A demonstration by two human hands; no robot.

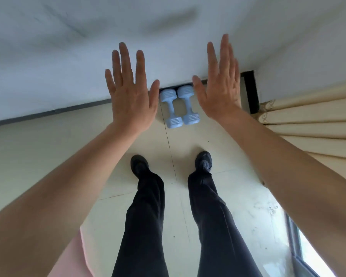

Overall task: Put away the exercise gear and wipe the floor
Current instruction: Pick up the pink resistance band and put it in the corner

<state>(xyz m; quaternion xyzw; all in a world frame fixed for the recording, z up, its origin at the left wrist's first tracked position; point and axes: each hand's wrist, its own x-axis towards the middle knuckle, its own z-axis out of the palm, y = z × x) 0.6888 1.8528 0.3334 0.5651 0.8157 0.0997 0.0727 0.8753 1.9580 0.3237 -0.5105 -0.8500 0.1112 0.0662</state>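
Note:
Two light blue dumbbells (179,106) lie side by side on the cream tiled floor (88,148), their far ends against the wall's dark baseboard (48,113). My left hand (131,92) is raised in the air to the left of them, palm away, fingers straight and spread. My right hand (219,82) is raised to their right, fingers straight too. Neither hand touches or holds anything.
A white wall (108,37) fills the top. Beige pleated curtains (312,124) hang at the right, with a black frame edge (252,90) beside them. My feet in black shoes (203,160) stand just short of the dumbbells. A window edge (300,244) shows at the lower right.

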